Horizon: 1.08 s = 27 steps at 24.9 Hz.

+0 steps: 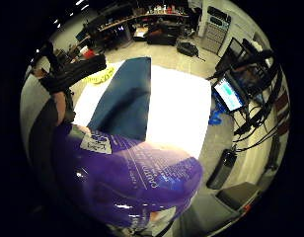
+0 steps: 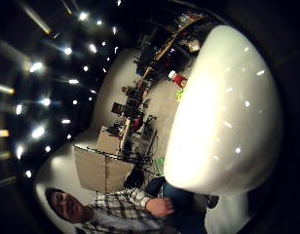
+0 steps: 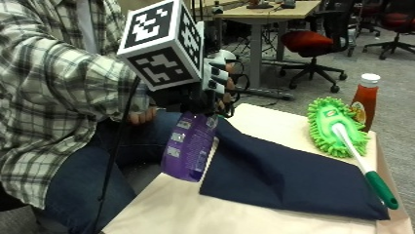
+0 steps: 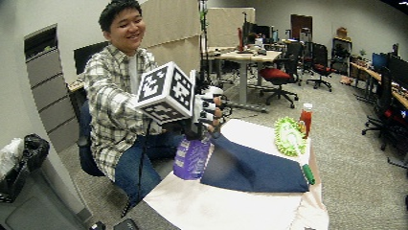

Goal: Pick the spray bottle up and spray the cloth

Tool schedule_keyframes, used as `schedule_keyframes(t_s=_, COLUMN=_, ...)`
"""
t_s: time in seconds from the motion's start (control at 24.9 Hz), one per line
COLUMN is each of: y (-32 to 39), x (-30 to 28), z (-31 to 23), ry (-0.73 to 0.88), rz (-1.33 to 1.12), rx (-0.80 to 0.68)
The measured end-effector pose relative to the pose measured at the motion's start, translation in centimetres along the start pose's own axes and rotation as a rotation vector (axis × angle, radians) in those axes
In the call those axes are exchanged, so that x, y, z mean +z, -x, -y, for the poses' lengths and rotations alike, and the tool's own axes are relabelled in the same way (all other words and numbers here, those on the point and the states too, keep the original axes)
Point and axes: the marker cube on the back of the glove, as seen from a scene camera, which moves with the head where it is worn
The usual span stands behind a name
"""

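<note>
In the outside view we see the gloved right hand (image 3: 211, 85) gripping the top of a purple spray bottle (image 3: 189, 146), held above the tabletop's (image 3: 188, 209) left edge, just left of the dark blue cloth (image 3: 285, 178). The bottle hangs nearly upright, base down and slightly tilted. A green duster (image 3: 334, 126) lies far right.

In the wide view, bottle (image 4: 191, 158) and cloth (image 4: 255, 170) appear alike.

In the little finger view, the translucent purple bottle (image 1: 127, 182) with a white label looms near the cloth (image 1: 125, 98).
</note>
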Motion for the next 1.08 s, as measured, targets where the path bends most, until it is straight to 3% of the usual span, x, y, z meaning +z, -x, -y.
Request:
schedule_keyframes(t_s=0.44, y=0.3, x=4.0, z=0.2, ry=0.248, rz=-0.382, rx=-0.047)
schedule_keyframes(t_s=1.08, y=2.5, x=8.6, z=0.8, ry=0.441, rz=-0.744, rx=-0.16)
